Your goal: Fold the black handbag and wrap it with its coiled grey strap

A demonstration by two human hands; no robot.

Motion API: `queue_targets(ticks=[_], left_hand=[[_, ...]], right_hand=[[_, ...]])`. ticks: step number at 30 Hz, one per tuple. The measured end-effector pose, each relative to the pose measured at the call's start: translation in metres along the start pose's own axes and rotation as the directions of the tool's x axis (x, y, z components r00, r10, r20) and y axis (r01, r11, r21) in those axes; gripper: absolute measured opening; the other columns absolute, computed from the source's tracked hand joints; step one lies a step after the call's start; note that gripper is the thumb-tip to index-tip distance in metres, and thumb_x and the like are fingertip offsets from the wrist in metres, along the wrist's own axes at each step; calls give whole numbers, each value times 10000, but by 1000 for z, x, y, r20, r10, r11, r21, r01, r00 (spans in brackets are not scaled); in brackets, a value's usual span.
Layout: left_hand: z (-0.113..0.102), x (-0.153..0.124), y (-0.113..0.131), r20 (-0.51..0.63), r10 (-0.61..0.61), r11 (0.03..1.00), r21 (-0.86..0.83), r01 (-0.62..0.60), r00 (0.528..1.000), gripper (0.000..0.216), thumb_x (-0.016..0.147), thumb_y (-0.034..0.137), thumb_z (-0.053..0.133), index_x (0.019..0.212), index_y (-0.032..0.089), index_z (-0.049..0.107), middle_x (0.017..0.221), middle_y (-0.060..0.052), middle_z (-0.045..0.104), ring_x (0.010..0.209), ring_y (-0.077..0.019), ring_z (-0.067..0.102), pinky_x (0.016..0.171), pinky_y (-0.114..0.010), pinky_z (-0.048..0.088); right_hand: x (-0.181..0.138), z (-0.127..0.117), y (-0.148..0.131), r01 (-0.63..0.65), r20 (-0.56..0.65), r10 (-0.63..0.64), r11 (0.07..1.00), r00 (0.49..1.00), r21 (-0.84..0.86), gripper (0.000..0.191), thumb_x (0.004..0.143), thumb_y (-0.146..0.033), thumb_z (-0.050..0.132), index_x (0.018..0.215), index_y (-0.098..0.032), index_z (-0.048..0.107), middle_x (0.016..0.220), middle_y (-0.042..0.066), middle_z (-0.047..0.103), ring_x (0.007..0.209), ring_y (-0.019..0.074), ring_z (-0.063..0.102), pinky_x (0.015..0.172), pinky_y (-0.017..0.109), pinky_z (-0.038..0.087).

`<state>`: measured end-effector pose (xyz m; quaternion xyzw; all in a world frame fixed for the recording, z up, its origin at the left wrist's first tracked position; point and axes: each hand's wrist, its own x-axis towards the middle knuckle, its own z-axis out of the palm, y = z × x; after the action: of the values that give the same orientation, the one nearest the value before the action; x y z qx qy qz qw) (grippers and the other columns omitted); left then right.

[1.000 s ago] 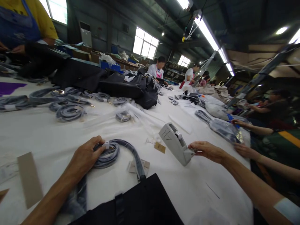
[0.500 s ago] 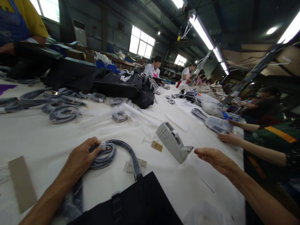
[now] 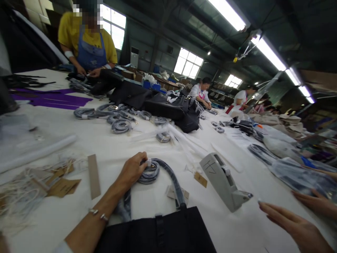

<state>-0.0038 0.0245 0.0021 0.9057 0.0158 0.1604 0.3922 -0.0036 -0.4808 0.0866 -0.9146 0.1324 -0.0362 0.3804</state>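
pinching coiled strap with left hand, right hand flat, fingers apart, empty, near tape dispenser, black bag below

A bag-making factory floor is shown: a long white worktable strewn with coiled straps, dark handbags at twelve o'clock, strip lights at one o'clock.

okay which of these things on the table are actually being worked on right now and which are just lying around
Being worked on:
- left hand, pressing the coiled grey strap
- black fabric bag that the strap joins
- right hand, open, near the grey tape dispenser

Lying about:
- other coiled grey straps
- brown card tags
- purple sheets
- black handbags
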Motion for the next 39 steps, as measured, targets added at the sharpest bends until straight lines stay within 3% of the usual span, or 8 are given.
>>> queue_targets(ticks=[2, 4, 8, 11, 15, 29, 36, 39], left_hand=[[0, -1, 2, -9, -1, 1000, -13, 0, 1000, 16, 780, 224, 482, 795, 229, 482, 815, 18, 577, 761, -160, 531, 745, -278, 390], [0, -2, 4, -19, -1, 1000, -20, 1, 1000, 31, 777, 206, 489, 796, 229, 481, 814, 20, 572, 753, -154, 527, 735, -271, 387], [1, -2, 4, -28, 14, 1000, -15, -14, 1000, 56, 772, 176, 499, 785, 225, 476, 797, 23, 563, 745, -147, 519, 716, -261, 378], [3, -2, 2, -46, 22, 1000, -15, -22, 999, 67, 769, 163, 506, 774, 223, 476, 782, 27, 557, 738, -144, 514, 703, -256, 376], [5, -3, 1, -50, 15, 1000, -16, -16, 999, 71, 781, 154, 514, 764, 217, 488, 779, 24, 564, 734, -142, 519, 683, -251, 376], [6, -2, 4, -48, 2, 999, 40, 0, 999, 100, 770, 119, 511, 764, 217, 491, 781, 12, 570, 741, -150, 529, 690, -259, 380], [4, -3, 5, -61, -33, 999, -13, 32, 998, 119, 751, 117, 539, 809, 219, 521, 790, 9, 610, 750, -156, 561, 700, -263, 409], [4, -3, 3, -60, -7, 999, -47, 5, 998, 283, 731, 72, 532, 968, 225, 557, 895, -8, 644, 827, -162, 586, 761, -268, 434]], right_hand=[[-20, 29, -47, 16, 59, -24, 991, 998, 134, 418, 520, -587, 728, 798, -277, 765, 954, 85, 736, 939, 361, 655, 813, 421, 534], [-38, 72, -101, 66, 152, -105, 968, 983, 243, 445, 548, -565, 750, 832, -223, 738, 793, 102, 729, 788, 321, 666, 701, 395, 540], [-59, 173, -190, 33, 500, -338, 852, 797, 523, 632, 633, -392, 785, 1181, -190, 546, 692, 26, 695, 683, 203, 645, 566, 268, 483], [-55, 238, -221, -103, 562, -371, 763, 739, 638, 507, 601, -340, 794, 999, -176, 527, 702, 32, 697, 651, 176, 647, 462, 200, 422], [-44, 286, -230, -204, 584, -282, 750, 761, 629, 385, 590, -283, 783, 822, -188, 492, 657, 15, 683, 593, 150, 643, 406, 171, 415], [-36, 304, -234, -257, 675, -105, 873, 730, 414, 207, 688, -129, 678, 693, -186, 479, 562, -4, 644, 514, 133, 646, 430, 196, 525], [-34, 299, -239, -178, 733, -99, 940, 673, 290, 198, 707, -172, 677, 632, -201, 496, 573, -9, 655, 544, 155, 665, 466, 220, 541], [-34, 298, -237, -100, 730, -118, 963, 673, 249, 193, 760, -222, 659, 669, -205, 490, 560, 1, 655, 499, 151, 644, 431, 223, 513]])
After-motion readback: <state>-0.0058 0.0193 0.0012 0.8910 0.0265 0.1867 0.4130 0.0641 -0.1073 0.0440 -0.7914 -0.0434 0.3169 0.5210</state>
